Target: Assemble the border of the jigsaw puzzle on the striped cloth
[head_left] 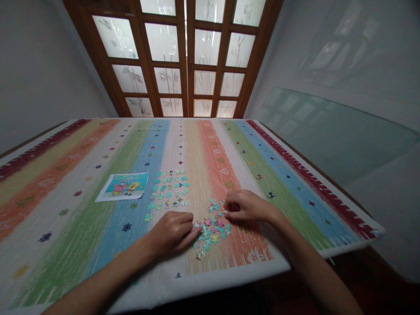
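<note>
Head view: lift jigsaw pieces by their edges, spreading the pile gently; left hand and right hand grips I can't tell.

Wooden double door at 12 o'clock, brown frames, frosted panes etched with plant shapes, light coming through. Plain grey left wall at 10 o'clock. Right wall at 2 o'clock, pale window-like light patches on it; greenish panel lower down, toward 3 o'clock. Striped tablecloth across middle, stripes running toward door, dark red bands at 9 and 3 o'clock, small star and tree motifs. Dark reddish floor at 4 o'clock.
</note>
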### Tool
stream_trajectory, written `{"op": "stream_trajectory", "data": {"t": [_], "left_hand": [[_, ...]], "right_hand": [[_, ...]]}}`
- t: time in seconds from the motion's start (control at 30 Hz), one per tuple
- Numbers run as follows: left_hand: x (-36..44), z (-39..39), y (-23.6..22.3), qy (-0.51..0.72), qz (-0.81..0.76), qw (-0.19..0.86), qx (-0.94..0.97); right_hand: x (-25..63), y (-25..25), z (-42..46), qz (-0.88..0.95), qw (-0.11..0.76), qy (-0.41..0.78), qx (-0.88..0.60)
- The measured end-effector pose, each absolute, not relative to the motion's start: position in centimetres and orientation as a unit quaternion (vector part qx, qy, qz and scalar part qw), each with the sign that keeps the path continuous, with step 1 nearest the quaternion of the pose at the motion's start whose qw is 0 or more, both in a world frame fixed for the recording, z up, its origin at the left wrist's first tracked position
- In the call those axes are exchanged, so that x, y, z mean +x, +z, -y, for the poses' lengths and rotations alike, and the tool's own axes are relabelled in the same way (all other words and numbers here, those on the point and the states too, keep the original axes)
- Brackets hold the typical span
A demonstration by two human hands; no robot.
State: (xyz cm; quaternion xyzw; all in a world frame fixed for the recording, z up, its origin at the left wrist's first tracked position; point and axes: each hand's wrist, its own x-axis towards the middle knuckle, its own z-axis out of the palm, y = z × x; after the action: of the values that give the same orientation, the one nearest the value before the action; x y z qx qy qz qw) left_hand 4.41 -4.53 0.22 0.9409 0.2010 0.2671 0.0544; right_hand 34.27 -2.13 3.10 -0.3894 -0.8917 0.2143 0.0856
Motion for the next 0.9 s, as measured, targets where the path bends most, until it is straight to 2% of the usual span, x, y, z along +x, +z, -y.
{"op": "stream_trajectory", "data": {"t": [0.17, 0.37, 0.53, 0.9], "left_hand": [[4.33, 4.27, 0.02, 0.292, -0.209, -0.001, 0.933], [4.09, 4.37, -0.25, 0.285, -0.214, -0.013, 0.934], [3.98, 4.31, -0.17, 0.293, -0.194, -0.026, 0.936], [4.18, 4.64, -0.66, 0.214, -0.178, -0.009, 0.960]], "right_hand": [[34.18, 3.15, 2.22, 0.905, 0.089, 0.188, -0.372], [34.18, 3.13, 2.16, 0.912, 0.079, 0.143, -0.377], [34.25, 3.01, 2.15, 0.910, 0.078, 0.161, -0.375], [34.50, 3.08, 2.08, 0.897, 0.078, 0.156, -0.407]]}}
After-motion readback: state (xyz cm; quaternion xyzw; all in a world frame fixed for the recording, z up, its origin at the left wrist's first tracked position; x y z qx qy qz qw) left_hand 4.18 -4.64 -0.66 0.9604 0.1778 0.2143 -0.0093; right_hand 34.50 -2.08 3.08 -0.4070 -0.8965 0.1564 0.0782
